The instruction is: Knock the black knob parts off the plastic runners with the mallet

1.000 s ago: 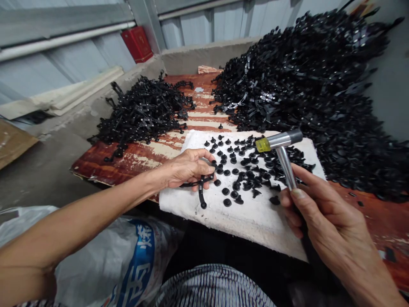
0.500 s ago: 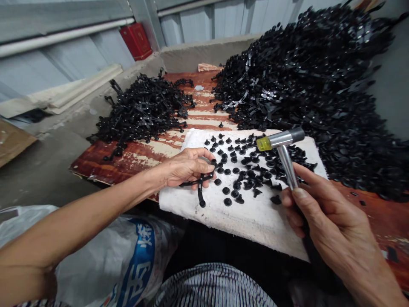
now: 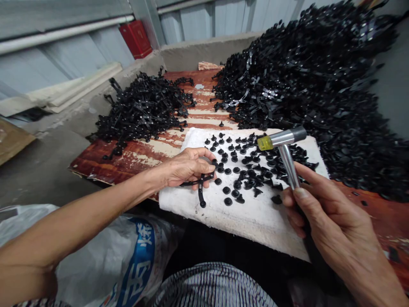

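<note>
My left hand (image 3: 187, 167) rests on a white foam pad (image 3: 252, 217), its fingers pinched on a black plastic cross-shaped piece (image 3: 200, 187) that lies flat on the pad. My right hand (image 3: 332, 230) grips the handle of a small metal hammer (image 3: 284, 147) with a yellow tip, held upright above the pad. Several small black round studs (image 3: 243, 170) are scattered over the pad between my two hands.
A huge heap of black plastic parts (image 3: 319, 85) fills the right side of a worn red board (image 3: 128, 157). A smaller heap (image 3: 143, 111) lies at the left. A printed plastic sack (image 3: 128, 264) sits below the board's near edge. A red box (image 3: 136, 38) stands by the wall.
Hardly anything has moved. The hammer has drifted slightly to the right and up; my left hand keeps its pinch on the black piece.
</note>
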The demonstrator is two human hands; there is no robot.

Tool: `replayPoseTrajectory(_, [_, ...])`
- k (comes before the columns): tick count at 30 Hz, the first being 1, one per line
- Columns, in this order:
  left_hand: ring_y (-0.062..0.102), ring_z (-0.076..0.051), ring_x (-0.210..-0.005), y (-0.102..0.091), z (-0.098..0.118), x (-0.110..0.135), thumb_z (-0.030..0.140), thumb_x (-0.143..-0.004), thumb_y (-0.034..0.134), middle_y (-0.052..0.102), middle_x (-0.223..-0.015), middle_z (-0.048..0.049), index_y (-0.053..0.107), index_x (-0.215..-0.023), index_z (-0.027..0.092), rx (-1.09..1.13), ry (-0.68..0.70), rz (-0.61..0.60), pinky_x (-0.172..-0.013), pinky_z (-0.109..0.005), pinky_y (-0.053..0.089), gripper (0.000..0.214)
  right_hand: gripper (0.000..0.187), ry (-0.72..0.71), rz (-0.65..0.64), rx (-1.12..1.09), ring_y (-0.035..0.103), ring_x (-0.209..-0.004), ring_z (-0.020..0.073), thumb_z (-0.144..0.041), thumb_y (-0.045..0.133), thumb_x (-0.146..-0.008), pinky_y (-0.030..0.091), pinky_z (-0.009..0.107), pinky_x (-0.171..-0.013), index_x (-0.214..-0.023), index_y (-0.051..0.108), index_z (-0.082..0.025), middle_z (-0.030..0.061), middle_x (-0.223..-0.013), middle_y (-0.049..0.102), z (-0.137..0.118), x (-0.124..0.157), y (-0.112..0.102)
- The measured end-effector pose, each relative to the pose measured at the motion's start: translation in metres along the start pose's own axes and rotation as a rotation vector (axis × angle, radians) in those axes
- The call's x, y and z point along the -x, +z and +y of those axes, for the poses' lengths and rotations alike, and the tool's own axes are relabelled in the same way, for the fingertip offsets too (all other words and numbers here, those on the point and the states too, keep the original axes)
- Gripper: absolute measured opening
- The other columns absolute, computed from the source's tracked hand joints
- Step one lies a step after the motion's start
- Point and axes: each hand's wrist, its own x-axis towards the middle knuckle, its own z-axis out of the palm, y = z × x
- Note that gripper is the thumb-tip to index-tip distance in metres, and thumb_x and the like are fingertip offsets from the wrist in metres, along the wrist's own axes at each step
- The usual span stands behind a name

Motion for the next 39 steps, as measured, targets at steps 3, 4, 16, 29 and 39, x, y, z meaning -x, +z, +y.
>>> replayPoseTrajectory(3, [0.061, -0.013, -0.045, 0.003, 0.001, 0.001, 0.017, -0.075, 0.073, 0.066, -0.064, -0.0014, 0.047, -0.093, 0.018, -0.017, -0.004, 0.022, -0.034, -0.017, 0.041, 0.032, 0.042, 0.014, 0.003, -0.001, 0.047, -0.044, 0.0098, -0.039, 0.062, -0.087, 0.039, 0.021, -0.032, -0.129, 0.061, -0.035, -0.0014, -0.072, 0.059, 0.001, 0.001, -0.001])
replayPoseTrajectory(4, [0.061, -0.013, -0.045, 0.004, 0.002, 0.001, 0.017, -0.075, 0.072, 0.066, -0.063, -0.0011, 0.047, -0.093, 0.018, -0.027, -0.005, 0.030, -0.034, -0.016, 0.040, 0.031, 0.042, 0.012, 0.003, 0.004, 0.047, -0.044, 0.0099, -0.039, 0.062, -0.087, 0.039, 0.021, -0.032, -0.129, 0.061, -0.035, -0.0014, -0.072, 0.059, 0.001, 0.002, -0.001])
replayPoseTrajectory(16, [0.055, -0.011, -0.036, 0.018, 0.014, 0.003, 0.003, -0.080, 0.061, 0.062, -0.052, 0.0010, 0.043, -0.086, 0.019, -0.175, -0.040, 0.198, -0.032, -0.013, 0.031, 0.025, 0.049, -0.525, -0.217, 0.477, 0.070, -0.091, 0.0214, -0.018, 0.049, -0.090, 0.057, 0.042, -0.087, -0.138, 0.053, -0.027, 0.0084, -0.117, 0.069, -0.014, -0.004, 0.008])
replayPoseTrajectory(29, [0.057, -0.010, -0.039, 0.013, 0.012, 0.003, 0.006, -0.084, 0.056, 0.065, -0.057, -0.0038, 0.055, -0.074, 0.012, -0.218, -0.079, 0.128, -0.032, -0.015, 0.037, 0.012, 0.068, -0.756, -0.333, 0.944, 0.046, -0.041, 0.0110, -0.006, 0.036, -0.085, 0.036, 0.024, -0.037, -0.150, 0.035, -0.023, 0.0019, -0.076, 0.054, -0.009, -0.007, 0.009])
replayPoseTrajectory(39, [0.055, -0.010, -0.036, 0.007, 0.004, 0.002, 0.014, -0.081, 0.063, 0.065, -0.053, -0.0059, 0.059, -0.059, 0.010, -0.188, -0.084, 0.081, -0.027, -0.016, 0.033, 0.023, 0.067, -0.705, -0.306, 0.694, 0.055, -0.057, 0.0138, -0.008, 0.040, -0.090, 0.049, 0.024, -0.049, -0.152, 0.029, -0.030, 0.0037, -0.082, 0.058, -0.027, 0.002, 0.008])
